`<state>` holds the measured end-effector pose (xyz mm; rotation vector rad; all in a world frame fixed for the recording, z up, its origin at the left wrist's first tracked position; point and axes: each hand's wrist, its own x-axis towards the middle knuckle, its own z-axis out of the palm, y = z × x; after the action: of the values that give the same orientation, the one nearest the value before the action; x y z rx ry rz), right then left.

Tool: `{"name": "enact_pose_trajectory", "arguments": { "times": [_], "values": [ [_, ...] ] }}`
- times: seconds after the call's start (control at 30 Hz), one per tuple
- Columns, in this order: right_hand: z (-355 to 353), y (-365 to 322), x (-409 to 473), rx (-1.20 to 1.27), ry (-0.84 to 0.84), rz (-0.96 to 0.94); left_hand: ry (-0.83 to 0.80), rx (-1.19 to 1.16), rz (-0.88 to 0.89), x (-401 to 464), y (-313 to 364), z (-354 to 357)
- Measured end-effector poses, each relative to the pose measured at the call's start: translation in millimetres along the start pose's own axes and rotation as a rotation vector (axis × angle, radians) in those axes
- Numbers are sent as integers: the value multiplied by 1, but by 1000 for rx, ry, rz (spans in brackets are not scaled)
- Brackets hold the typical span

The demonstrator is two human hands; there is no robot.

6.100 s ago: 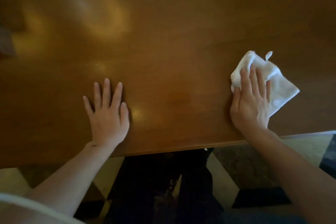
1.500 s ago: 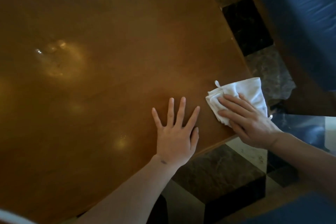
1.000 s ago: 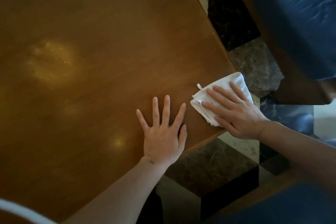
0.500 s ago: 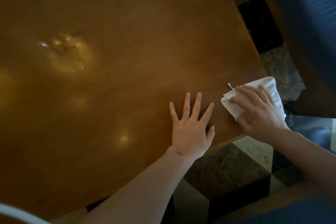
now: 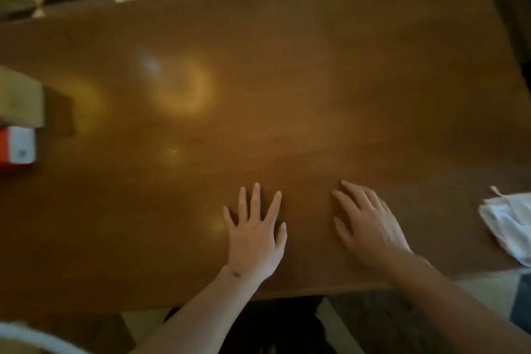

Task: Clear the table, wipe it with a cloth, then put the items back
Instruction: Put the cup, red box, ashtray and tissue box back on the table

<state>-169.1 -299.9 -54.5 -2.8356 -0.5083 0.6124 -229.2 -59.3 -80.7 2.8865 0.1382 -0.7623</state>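
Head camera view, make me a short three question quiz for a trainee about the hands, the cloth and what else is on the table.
1. True or false: the right hand is pressing on the white cloth.
2. Which hand lies nearer the red and white box at the left edge?
A. left hand
B. right hand
3. Fill in: both hands lie open, palms down, on the bare wooden ____.

Key
1. False: the cloth lies by itself near the table's right edge, apart from the hand.
2. A.
3. Table.
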Motion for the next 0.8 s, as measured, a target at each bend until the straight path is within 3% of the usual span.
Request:
{"name": "enact_pose_trajectory", "arguments": {
  "times": [0.17,0.4,0.8],
  "values": [
    [37,-158,35,-145,-102,-265,25,-33,-239,-48,-163,0],
    [74,-318,73,-176,-182,-364,45,-112,-464,-103,-318,7],
    [81,-493,160,-308,-245,-421,155,-288,-617,-100,-485,-28]
  ]
}}
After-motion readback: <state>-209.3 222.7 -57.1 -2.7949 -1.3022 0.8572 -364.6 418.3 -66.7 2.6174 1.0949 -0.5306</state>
